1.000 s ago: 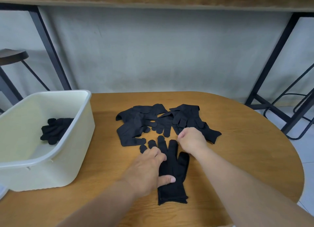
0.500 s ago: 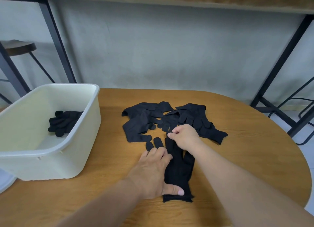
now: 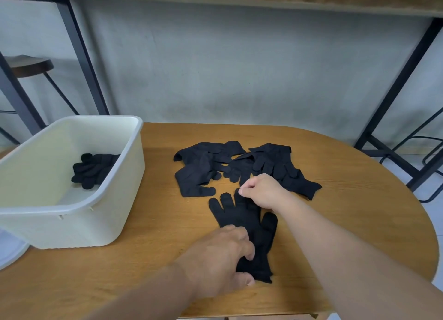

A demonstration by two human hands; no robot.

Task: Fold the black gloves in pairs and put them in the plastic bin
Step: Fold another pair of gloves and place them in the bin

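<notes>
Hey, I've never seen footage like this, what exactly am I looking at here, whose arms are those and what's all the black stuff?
There is no machine here. The single view comes from a camera worn on a person's head, looking down at their own two bare arms. They work at a wooden table. A loose pile of black gloves lies in the middle. Nearer the person, a flattened black glove lies spread out; it may be a stacked pair, which I cannot tell. The left hand grips its cuff end, and the right hand pinches its fingertips. On the left stands a cream plastic bin with a bundle of gloves already inside.
</notes>
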